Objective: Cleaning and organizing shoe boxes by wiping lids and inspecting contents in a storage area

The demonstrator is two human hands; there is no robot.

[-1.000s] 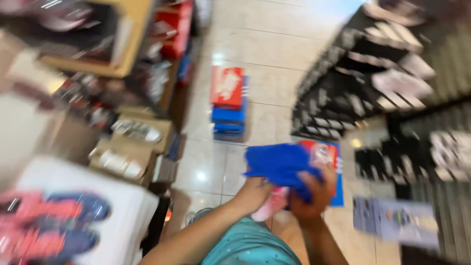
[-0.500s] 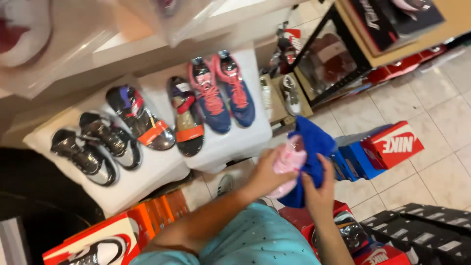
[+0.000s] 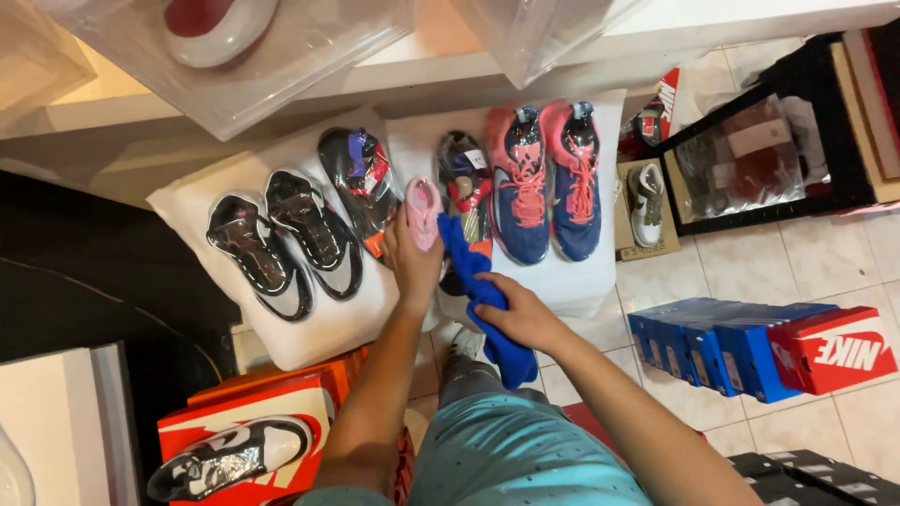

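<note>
Single head-worn view, steeply downward and close over both forearms, facing white shoe shelves (image 3: 309, 328) and tiled floor (image 3: 806, 253).

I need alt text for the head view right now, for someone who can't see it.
Seen from above, the left hand holds a small pink shoe while the right hand grips a blue cloth beside it. Behind them, pairs of sneakers sit on white cushions, with blue and red shoe boxes on the tiled floor.

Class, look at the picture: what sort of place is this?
Probably a sneaker shop or stockroom: pairs of wrapped sneakers displayed on white cushions, stacked blue shoeboxes, and clear display cases overhead.
</note>
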